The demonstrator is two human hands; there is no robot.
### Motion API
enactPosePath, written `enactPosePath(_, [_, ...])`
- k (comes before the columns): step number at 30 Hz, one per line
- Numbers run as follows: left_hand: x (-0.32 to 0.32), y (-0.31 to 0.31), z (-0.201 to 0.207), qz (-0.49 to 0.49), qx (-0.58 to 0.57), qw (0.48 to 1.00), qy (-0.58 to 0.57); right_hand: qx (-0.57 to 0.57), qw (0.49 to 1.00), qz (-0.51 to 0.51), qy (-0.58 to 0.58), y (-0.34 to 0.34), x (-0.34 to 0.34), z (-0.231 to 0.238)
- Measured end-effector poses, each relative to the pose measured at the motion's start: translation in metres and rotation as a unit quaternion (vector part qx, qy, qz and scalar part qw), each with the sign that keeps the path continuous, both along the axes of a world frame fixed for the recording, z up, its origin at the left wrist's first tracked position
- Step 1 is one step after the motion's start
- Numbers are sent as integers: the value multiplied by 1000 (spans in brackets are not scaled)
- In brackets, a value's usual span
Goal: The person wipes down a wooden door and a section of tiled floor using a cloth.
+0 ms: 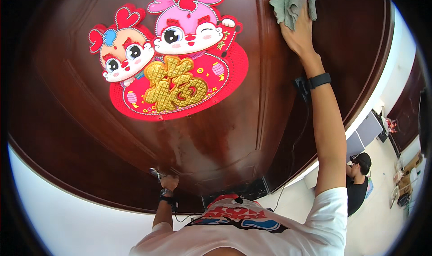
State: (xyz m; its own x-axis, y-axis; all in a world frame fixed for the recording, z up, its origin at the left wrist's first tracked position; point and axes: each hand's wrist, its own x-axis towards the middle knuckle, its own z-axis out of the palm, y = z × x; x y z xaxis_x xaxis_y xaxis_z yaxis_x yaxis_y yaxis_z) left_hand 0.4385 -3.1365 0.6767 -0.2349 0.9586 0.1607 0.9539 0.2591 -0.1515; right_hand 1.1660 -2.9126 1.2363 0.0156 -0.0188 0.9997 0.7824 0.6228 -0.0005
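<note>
A dark brown wooden door (229, 134) with a glossy surface and moulded panels fills most of the view. High on its right side, my right hand (298, 36) presses a grey-green cloth (292, 6) to the wood; the cloth covers most of the fingers. Lower down, my left hand (169, 182) is closed at a shiny metal door handle (155, 173) near the door's lower left edge. Between them, toward the upper left, hangs a red decoration (236, 78) with two cartoon animal faces and a gold character. Both wrists wear black bands.
At the right, a person (358, 184) in a black top sits low on the pale floor (375, 220). Beyond are grey panels (370, 130) and brown cardboard boxes (407, 180). A thin dark cable (294, 152) runs down by my right arm.
</note>
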Motion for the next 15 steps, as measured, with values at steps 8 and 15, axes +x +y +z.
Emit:
enactPosePath(8, [-10, -24, -1, -19, 93, 991, -93, -95, 995, -4, 17, -7, -5, -27])
enactPosePath(15, [-2, -44, 22, -21, 116, 961, -250, -139, 990, -6, 11, -69, -36, -130])
